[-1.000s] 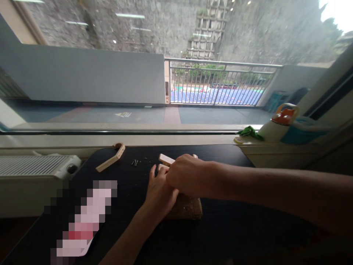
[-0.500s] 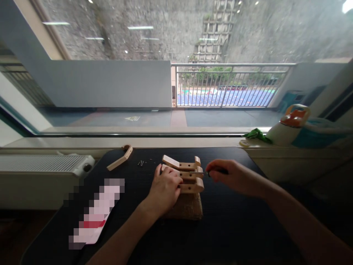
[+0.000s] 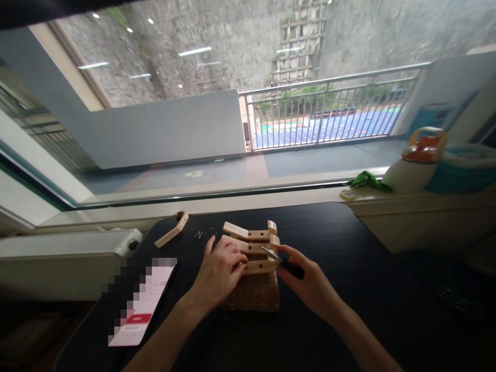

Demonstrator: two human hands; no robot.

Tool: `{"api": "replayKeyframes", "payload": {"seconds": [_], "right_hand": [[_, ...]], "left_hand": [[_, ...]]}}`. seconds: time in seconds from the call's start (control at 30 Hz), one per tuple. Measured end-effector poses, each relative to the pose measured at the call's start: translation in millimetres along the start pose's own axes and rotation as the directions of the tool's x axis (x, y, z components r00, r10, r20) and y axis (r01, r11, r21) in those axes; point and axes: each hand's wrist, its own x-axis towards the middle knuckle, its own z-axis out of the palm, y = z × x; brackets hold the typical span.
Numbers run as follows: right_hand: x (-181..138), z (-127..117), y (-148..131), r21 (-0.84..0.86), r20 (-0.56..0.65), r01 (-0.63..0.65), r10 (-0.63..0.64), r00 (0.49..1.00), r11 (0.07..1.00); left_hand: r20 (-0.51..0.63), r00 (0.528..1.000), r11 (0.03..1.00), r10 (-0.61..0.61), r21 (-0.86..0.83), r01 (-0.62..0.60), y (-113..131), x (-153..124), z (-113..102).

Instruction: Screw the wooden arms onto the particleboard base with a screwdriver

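A small wooden assembly (image 3: pixel 251 243) of three pale hooked slats sits on a brown cork-like block (image 3: pixel 258 294) on the black table (image 3: pixel 349 258). My left hand (image 3: pixel 219 268) is closed over the slats' left ends, pressing them down. My right hand (image 3: pixel 306 279) grips a black-handled screwdriver (image 3: pixel 279 258), its metal tip at the right end of the middle slat. A loose fourth slat (image 3: pixel 172 230) lies at the table's far left, with a few tiny screws (image 3: pixel 199 235) beside it.
A phone (image 3: pixel 141 302) with a blurred screen lies at the table's left front. A white radiator (image 3: pixel 70 243) is off the left edge. On the windowsill at right stand a white jug with an orange lid (image 3: pixel 416 160), a green cloth (image 3: pixel 366 181) and a teal container (image 3: pixel 465 173).
My right hand lifted off the slats, swung out to the right, then came back nearer with the screwdriver tip on the assembly. The left hand stayed on the slats. The view tilted.
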Motion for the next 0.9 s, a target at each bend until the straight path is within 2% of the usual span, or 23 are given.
{"api": "replayKeyframes", "payload": {"seconds": [0.3, 0.57, 0.73, 0.9], "right_hand": [[-3, 7, 5, -0.027, 0.021, 0.025, -0.025, 0.999, 0.999], [-3, 7, 3, -0.075, 0.010, -0.015, 0.016, 1.000, 0.997], [-11, -2, -1, -0.146, -0.051, -0.076, 0.069, 0.996, 0.986], [-26, -9, 15, -0.110, -0.157, -0.097, 0.079, 0.984, 0.989]], "left_hand": [[-0.020, 1.000, 1.000, 0.014, -0.022, -0.014, -3, 0, 3], [-0.032, 0.999, 1.000, 0.031, 0.002, -0.031, 0, 1, 2], [-0.195, 0.980, 1.000, -0.023, -0.021, 0.019, -5, -12, 5], [-0.457, 0.888, 0.996, -0.047, -0.092, 0.006, -17, -33, 18]]}}
